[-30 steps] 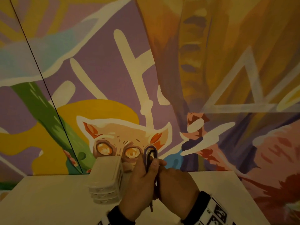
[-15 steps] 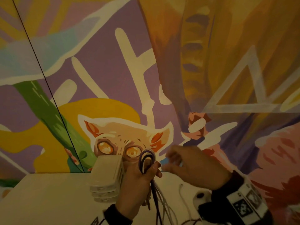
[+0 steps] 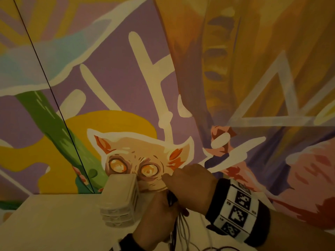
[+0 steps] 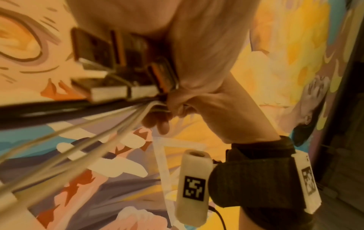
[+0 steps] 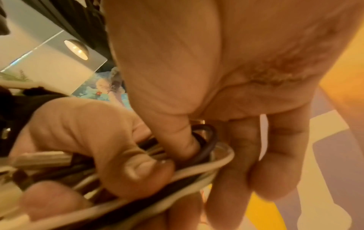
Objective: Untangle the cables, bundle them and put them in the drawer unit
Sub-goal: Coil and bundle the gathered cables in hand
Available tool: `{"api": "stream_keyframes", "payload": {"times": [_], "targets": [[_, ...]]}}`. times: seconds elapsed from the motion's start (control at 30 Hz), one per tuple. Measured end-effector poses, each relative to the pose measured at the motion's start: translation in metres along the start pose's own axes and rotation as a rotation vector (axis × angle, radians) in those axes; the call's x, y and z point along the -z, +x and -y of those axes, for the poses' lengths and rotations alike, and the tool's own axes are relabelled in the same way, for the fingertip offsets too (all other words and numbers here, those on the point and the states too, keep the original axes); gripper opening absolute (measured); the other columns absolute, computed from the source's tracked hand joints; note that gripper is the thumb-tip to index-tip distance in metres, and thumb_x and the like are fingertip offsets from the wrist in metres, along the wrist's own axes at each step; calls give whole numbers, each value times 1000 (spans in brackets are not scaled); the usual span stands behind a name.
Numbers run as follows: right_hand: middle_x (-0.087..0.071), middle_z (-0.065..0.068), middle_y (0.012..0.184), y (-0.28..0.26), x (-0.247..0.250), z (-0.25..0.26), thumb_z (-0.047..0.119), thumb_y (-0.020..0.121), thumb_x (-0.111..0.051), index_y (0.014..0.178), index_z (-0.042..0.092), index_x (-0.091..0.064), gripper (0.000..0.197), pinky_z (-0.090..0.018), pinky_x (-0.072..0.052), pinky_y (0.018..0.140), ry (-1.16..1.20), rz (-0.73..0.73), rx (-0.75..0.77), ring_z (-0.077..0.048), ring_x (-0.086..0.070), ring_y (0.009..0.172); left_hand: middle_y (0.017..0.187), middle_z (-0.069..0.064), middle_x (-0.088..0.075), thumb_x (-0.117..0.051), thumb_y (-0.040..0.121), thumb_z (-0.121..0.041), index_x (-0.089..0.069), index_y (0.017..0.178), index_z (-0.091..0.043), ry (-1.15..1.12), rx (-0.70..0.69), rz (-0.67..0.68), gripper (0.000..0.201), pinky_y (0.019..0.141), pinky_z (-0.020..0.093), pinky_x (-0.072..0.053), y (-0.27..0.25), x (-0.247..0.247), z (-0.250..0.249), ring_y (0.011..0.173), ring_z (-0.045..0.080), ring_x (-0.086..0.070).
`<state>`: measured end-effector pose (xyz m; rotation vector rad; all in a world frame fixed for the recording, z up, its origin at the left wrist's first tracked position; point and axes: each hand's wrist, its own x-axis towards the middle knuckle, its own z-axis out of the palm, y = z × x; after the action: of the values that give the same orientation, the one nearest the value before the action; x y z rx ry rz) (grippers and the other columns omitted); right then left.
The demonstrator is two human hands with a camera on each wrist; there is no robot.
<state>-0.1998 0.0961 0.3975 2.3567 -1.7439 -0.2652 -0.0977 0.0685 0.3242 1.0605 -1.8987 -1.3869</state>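
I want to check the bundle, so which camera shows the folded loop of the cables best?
The right wrist view: the folded cable loop sits close up under the right hand's thumb. The head view hides it behind both hands; the left wrist view shows only plugs and trailing strands.

Left hand (image 3: 155, 220): raised above the table (image 3: 54, 223), fingers curled round the cables (image 3: 181, 227).
Right hand (image 3: 192, 187): over the top of the left hand, touching it; grip hidden.
Cables: black and white strands hanging below the left hand.
Drawer unit (image 3: 120, 200): upright on the table, just left of the hands.
Background: painted wall (image 3: 126, 78).
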Motion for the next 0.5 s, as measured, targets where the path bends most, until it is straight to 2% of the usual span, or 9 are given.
{"api": "stream_keyframes", "payload": {"times": [0.07,0.13,0.27,0.3,0.33,0.37,0.4,0.43,0.5], "targets": [[-59,-12,92,1,-4,-1,10,99,-42,123,4,-51,26,-33,-49,67,-33,68,14,-26,-61,81,48,-17,-62,-55,92,1,-61,78,-19,0,27,30,26,51,9,-46,0,-2,-1,45,-8,-58],[-54,-11,83,0,-2,0,11,100,-41,124,3,-49,27,-31,-41,57,-60,69,17,-27,-57,76,46,-19,-60,-51,94,3,-62,89,-16,9,44,34,22,58,10,-47,2,-1,-2,44,-15,-55],[-60,-16,108,3,-2,-1,12,98,-44,133,7,-38,36,-38,-51,72,100,-36,0,-31,-62,90,51,-28,-63,-52,92,7,-57,74,-22,-6,-56,-5,35,57,7,-48,1,4,-8,55,-11,-61],[-60,-14,109,6,-2,-3,11,97,-47,136,9,-34,42,-35,-49,71,131,-74,-2,-30,-62,91,54,-27,-64,-53,91,7,-58,74,-23,-20,-75,-29,35,59,13,-52,1,5,-7,56,-9,-62],[-60,-13,109,8,-2,-6,10,95,-50,138,11,-31,48,-33,-45,67,161,-108,-8,-30,-61,91,53,-22,-65,-52,92,7,-59,73,-22,-27,-66,-48,34,64,25,-57,4,2,-7,54,-5,-62],[-61,-12,109,10,-3,-7,10,93,-51,140,13,-29,52,-32,-43,65,172,-125,-18,-29,-61,91,51,-19,-65,-51,93,5,-59,72,-20,-24,-48,-57,34,70,37,-57,5,1,-6,51,-2,-62],[-61,-13,109,11,-5,-9,10,93,-51,141,13,-27,54,-33,-45,64,169,-130,-23,-30,-62,90,49,-20,-65,-50,94,4,-58,70,-20,-5,-53,-65,35,76,40,-55,6,-1,-6,51,-2,-62],[-62,-14,109,11,-6,-9,10,94,-50,142,13,-26,54,-36,-50,67,162,-126,-12,-31,-63,89,49,-28,-62,-49,95,3,-55,70,-23,21,-75,-73,36,79,33,-53,6,0,-5,55,-8,-62],[-61,-16,109,11,-9,-10,8,95,-50,139,12,-30,49,-44,-55,74,181,-119,51,-34,-63,89,52,-41,-56,-52,94,-1,-48,73,-32,95,-144,-93,37,75,11,-49,5,3,-7,66,-21,-58]]}}
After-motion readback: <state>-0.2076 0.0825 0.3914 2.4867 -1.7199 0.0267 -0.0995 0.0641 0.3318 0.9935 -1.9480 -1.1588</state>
